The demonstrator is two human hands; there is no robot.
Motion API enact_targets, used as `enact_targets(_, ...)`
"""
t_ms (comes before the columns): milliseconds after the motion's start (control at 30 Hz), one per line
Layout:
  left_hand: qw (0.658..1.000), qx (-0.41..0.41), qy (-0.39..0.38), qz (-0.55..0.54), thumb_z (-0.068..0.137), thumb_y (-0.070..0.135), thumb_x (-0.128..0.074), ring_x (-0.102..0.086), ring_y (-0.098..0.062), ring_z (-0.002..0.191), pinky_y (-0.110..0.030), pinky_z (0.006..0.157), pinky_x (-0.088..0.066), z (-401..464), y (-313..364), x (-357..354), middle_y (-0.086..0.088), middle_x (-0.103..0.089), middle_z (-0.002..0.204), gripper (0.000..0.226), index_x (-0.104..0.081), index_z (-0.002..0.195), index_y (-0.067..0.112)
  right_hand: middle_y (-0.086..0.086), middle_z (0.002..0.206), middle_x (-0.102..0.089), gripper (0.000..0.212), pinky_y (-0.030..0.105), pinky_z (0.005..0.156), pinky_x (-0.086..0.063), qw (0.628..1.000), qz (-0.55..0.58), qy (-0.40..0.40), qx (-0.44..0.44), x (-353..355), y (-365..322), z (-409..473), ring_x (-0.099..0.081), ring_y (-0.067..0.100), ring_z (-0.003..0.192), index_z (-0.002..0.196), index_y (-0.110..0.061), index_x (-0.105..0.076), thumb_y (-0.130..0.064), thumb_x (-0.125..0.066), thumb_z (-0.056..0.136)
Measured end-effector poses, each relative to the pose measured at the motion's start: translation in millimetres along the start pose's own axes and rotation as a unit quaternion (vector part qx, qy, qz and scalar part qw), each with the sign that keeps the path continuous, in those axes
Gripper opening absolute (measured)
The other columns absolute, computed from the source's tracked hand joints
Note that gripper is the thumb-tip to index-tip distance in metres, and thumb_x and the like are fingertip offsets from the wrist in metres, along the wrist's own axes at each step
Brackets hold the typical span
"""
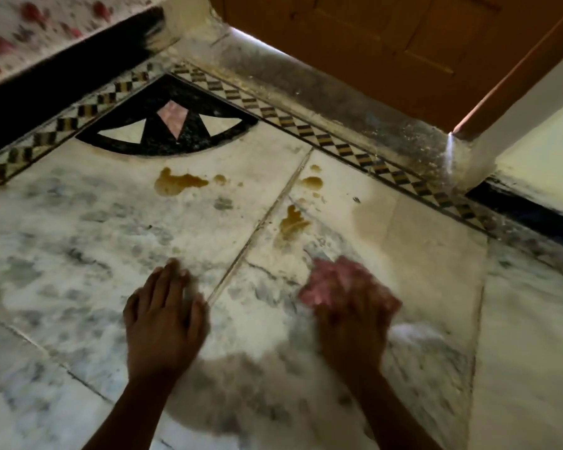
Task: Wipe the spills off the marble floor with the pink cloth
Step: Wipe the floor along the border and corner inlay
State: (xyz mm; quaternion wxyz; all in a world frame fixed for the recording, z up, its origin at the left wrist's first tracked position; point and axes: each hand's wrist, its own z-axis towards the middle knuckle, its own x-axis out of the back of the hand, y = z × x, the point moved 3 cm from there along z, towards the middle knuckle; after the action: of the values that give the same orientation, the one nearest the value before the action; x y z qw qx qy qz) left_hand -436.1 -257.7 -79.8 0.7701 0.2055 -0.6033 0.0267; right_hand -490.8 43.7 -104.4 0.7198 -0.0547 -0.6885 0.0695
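Two bare hands are on the marble floor [78,222]. The left hand [165,316] lies flat at about 7 o'clock from the frame's centre, palm down, its fingers [173,274] extended and close together, holding nothing. The right hand [351,319], at about 5 o'clock, presses on one pink cloth [335,277]; the cloth is bunched under the hand and sticks out past it toward 12 o'clock. This hand is blurred, so I cannot tell how far its fingers curl around the cloth.

The brown spills can be counted as three larger patches plus several small drops. One large puddle [176,183] sits at 11 o'clock from the left hand. A second blot [311,181] lies just right of the floor seam, at 12 o'clock from the cloth, with small drops around it. A third, streaky patch [293,224] is the nearest, just beyond the cloth.

At 12 o'clock in the frame are one black fan-shaped inlay [169,125] and two checkered border strips [338,147] meeting at a corner. One wooden door [387,43] stands at 1 o'clock.
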Motion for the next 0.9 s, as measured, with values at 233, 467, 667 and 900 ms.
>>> enact_targets(233,1.000,-0.005,0.010,0.004,0.100,0.044,-0.047,-0.048,-0.034,0.151,-0.056,0.117,-0.035,0,-5,-6,-0.008,-0.051,0.166,0.059,-0.063,0.147,0.013,0.015,0.179,-0.010,0.069,0.079,0.121,0.006,1.000,-0.011,0.022,0.002,-16,-109,90,-0.006,0.051,0.162,0.169,-0.037,-0.018,-0.056,-0.035,0.105)
enact_targets(467,1.000,-0.004,0.019,-0.003,0.100,0.044,-0.048,-0.050,-0.033,0.151,-0.058,0.117,-0.038,1,-4,-3,-0.008,-0.052,0.165,0.058,-0.064,0.146,0.013,0.010,0.177,-0.021,0.068,0.076,0.126,-0.011,1.000,0.015,0.002,0.001,-10,-41,20,-0.021,0.042,0.162,0.167,-0.041,-0.026,-0.062,-0.034,0.103)
enact_targets(667,1.000,-0.007,0.020,0.005,0.101,0.043,-0.048,-0.050,-0.033,0.151,-0.058,0.118,-0.038,1,-7,-8,-0.008,-0.052,0.165,0.057,-0.063,0.147,0.014,0.003,0.180,0.011,0.070,0.065,0.124,0.020,0.996,0.020,-0.049,0.065,-33,-152,96,0.015,0.038,0.164,0.169,-0.044,-0.002,-0.060,-0.019,0.103)
enact_targets(900,1.000,-0.010,0.010,0.001,0.103,0.042,-0.052,-0.046,-0.031,0.154,-0.057,0.121,-0.037,1,-8,-6,-0.007,-0.048,0.168,0.055,-0.061,0.150,0.015,0.007,0.179,-0.015,0.068,0.066,0.128,0.004,0.998,0.010,-0.033,0.051,-12,-68,26,-0.010,0.039,0.165,0.167,-0.047,-0.021,-0.066,-0.029,0.103)
